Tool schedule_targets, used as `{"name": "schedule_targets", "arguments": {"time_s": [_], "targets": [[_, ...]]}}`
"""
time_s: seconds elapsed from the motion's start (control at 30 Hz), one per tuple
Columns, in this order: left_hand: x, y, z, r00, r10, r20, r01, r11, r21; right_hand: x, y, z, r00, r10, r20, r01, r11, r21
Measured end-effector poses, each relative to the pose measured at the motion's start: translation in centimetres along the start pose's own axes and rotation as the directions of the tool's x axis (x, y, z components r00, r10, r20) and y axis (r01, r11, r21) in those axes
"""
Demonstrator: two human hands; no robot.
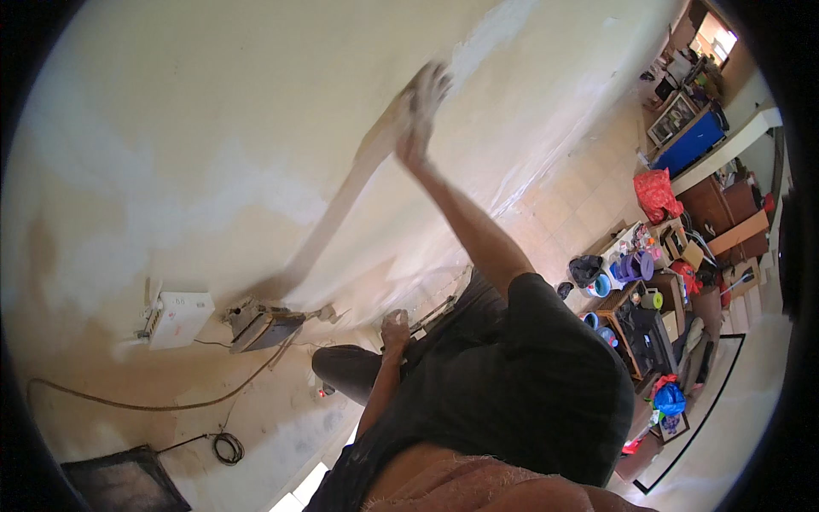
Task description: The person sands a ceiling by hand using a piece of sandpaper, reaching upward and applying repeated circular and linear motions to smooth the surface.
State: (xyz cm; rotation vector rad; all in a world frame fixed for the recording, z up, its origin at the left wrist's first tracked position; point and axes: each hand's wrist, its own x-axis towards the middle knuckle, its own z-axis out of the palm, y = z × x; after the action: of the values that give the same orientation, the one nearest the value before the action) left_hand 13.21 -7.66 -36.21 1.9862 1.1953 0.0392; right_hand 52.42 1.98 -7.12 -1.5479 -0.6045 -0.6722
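Observation:
My right hand [422, 118] is raised against the cream plastered wall [256, 96], its fingers blurred and pale with dust. Whether anything lies under its palm cannot be seen. Just beyond the fingertips, a whitish patch of filler [492, 35] runs up the wall, and the arm throws a long shadow below. Low beside my bent leg [345, 371] is my left hand [395, 328], with curled fingers and white powder on them. I cannot tell if it grips anything. Paler smears [211, 185] mark the wall to the left.
A white box [182, 320] and a dark wall-mounted box [265, 329] by broken plaster stick out from the wall. A brown cable [192, 407] and a black cable coil [228, 449] hang near. Right, tiled floor [576, 192] holds a red bag [657, 194], buckets [599, 285] and crates.

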Motion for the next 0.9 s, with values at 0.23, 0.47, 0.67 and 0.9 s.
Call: {"name": "schedule_targets", "arguments": {"time_s": [0.23,0.47,0.67,0.9], "targets": [[-0.9,-0.3,-0.4,0.996,0.077,-0.050,-0.078,0.997,-0.024,19.4,2.1,-2.4,0.946,0.149,-0.288,-0.118,0.985,0.123],[-0.1,0.4,-0.8,0.990,-0.003,-0.138,-0.023,0.982,-0.186,14.8,-0.5,-2.4,0.970,-0.089,-0.227,0.114,0.988,0.101],[-0.7,-1.2,-0.2,0.984,0.088,-0.158,-0.107,0.987,-0.116,9.2,-0.7,-1.9,0.963,-0.245,-0.115,0.255,0.963,0.087],[0.8,-1.1,0.4,0.997,-0.060,0.038,0.067,0.979,-0.193,25.6,4.1,-5.6,0.950,-0.230,-0.212,0.223,0.973,-0.054]]}}
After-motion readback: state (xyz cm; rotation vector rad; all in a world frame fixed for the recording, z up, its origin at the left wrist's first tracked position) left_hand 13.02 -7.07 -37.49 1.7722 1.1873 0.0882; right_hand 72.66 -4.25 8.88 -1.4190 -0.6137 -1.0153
